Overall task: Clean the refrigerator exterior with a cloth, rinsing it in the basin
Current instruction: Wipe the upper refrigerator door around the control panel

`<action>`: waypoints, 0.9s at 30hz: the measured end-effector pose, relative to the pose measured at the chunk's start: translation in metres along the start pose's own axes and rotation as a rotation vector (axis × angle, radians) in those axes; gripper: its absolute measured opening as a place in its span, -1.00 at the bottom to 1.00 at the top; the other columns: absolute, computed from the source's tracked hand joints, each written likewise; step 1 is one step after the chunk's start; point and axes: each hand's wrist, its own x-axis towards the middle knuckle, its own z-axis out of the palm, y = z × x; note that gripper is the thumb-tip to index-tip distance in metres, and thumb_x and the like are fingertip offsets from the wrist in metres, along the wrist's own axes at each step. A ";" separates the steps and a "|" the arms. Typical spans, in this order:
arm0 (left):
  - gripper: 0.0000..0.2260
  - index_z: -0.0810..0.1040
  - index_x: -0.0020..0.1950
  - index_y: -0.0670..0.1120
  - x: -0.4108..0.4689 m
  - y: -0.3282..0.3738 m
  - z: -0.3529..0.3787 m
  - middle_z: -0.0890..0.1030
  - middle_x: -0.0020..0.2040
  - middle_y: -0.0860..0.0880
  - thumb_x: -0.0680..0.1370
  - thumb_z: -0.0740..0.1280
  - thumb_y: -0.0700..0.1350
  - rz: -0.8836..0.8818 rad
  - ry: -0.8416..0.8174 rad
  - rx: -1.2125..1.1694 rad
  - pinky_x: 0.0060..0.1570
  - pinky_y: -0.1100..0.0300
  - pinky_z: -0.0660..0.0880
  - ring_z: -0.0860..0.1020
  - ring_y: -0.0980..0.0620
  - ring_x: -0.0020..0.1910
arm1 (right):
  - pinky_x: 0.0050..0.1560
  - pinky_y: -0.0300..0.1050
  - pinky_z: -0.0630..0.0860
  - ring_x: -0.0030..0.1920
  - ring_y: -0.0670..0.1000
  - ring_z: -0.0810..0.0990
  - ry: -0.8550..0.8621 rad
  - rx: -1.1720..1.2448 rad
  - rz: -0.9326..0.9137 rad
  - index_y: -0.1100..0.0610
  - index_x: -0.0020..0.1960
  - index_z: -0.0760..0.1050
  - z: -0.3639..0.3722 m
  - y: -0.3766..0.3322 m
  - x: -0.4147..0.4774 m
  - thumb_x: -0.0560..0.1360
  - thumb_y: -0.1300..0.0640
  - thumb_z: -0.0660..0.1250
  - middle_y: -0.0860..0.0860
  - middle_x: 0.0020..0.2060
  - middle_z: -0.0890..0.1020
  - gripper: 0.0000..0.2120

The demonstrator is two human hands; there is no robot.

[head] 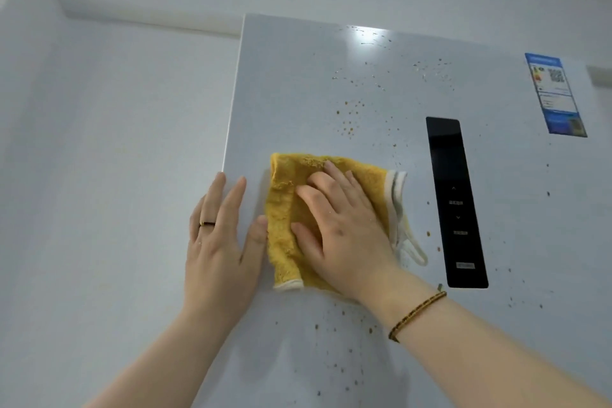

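Right hand [341,225]: fingers spread flat, pressing yellow cloth [291,209] to refrigerator door [331,83].
Left hand [220,235]: fingers straight, bracing door edge.
Technique: sweep firmly over brown specks [349,124], skirting control panel [455,202].

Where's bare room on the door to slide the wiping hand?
Free: upward, the white refrigerator door between its left edge and the brown spatter. Crowded: left hand flat beside the yellow terry cloth; black glass control panel to the right.
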 end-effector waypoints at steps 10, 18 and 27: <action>-0.29 0.06 0.48 0.09 -0.002 -0.001 0.005 0.00 0.52 0.09 0.35 -0.18 0.29 -0.096 -0.024 0.135 0.37 0.20 0.05 0.06 0.05 0.47 | 0.41 -0.14 -0.24 0.50 0.06 0.01 -0.247 -0.105 -0.053 0.09 0.46 0.16 -0.017 0.053 0.106 0.41 -0.32 -0.02 0.03 0.45 0.23 -0.26; -0.51 0.13 0.44 0.09 -0.003 -0.006 0.005 0.05 0.47 0.21 0.53 0.06 0.16 -0.083 0.020 0.050 0.27 0.33 0.05 0.08 0.19 0.44 | 0.45 0.02 -0.25 0.50 0.03 -0.12 -0.303 -0.132 0.002 0.00 0.51 -0.03 0.013 0.009 0.147 0.56 -0.17 0.04 -0.04 0.51 0.03 -0.40; -0.42 0.12 0.41 0.16 -0.004 -0.011 0.007 -0.08 0.25 0.42 0.37 -0.02 0.16 -0.045 0.038 0.008 0.08 0.56 -0.06 0.02 0.35 0.33 | 0.45 0.15 -0.22 0.50 0.13 -0.10 -0.160 -0.160 0.498 0.14 0.51 -0.11 0.011 0.046 0.221 0.54 -0.27 -0.06 0.07 0.51 0.02 -0.29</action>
